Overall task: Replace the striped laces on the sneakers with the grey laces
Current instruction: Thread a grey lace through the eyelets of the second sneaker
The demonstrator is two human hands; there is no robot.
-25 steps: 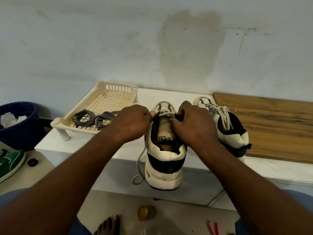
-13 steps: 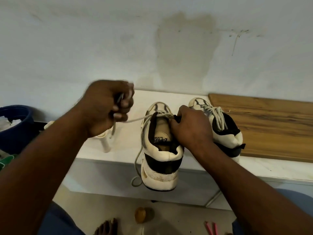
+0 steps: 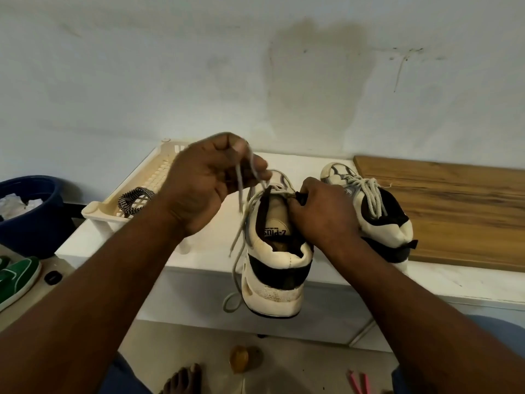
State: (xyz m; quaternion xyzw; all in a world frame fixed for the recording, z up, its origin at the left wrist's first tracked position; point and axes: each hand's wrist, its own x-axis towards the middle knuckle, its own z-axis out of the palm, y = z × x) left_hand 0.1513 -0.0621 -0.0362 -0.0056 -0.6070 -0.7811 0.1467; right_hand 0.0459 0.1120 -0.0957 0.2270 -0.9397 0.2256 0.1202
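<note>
With left hand [image 3: 207,183] raised, seemingly pinching the blurred grey lace [image 3: 240,194], and right hand [image 3: 321,214] below it gripping the sneaker [image 3: 277,268] at its opening, could yank the lace from an eyelet or drag that overhanging sneaker off the desk [image 3: 440,282].

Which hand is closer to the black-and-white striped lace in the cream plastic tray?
Left. The left hand, pinching a grey lace, hovers just right of the black-and-white striped lace. The right hand grips the white-and-black sneaker, farther right.
</note>
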